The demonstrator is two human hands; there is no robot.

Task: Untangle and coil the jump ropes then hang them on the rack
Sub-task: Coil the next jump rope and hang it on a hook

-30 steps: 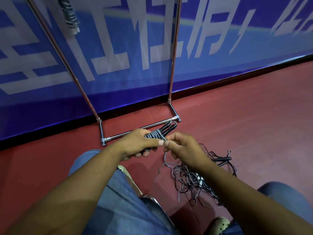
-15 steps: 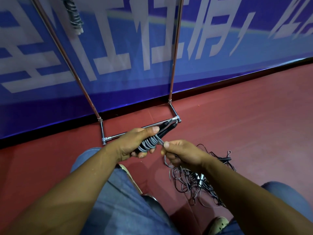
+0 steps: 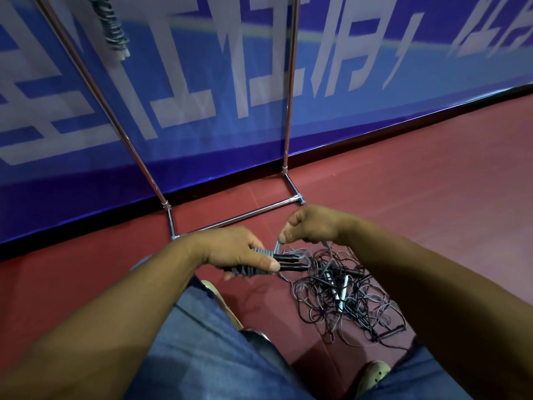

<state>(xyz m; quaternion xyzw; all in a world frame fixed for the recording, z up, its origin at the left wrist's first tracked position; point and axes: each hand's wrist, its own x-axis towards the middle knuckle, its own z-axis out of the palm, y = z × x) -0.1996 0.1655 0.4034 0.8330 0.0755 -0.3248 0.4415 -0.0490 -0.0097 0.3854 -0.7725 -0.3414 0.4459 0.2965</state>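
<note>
hung rope: a wound rope (image 3: 114,30) hangs at top left, in front of the blue banner (image 3: 375,90).
rack: the metal rack (image 3: 233,223) stands on the red floor (image 3: 418,183) against the banner, its base bar just beyond the hands.
left hand: the left hand (image 3: 233,251) is closed round the coiled jump rope (image 3: 291,267), grey cord wound about two black handles that stick out to the right.
right hand: the right hand (image 3: 314,226) pinches the loose cord (image 3: 277,246) just above the handles.
tangled pile: more ropes (image 3: 343,298) lie knotted on the floor, below the right hand.
</note>
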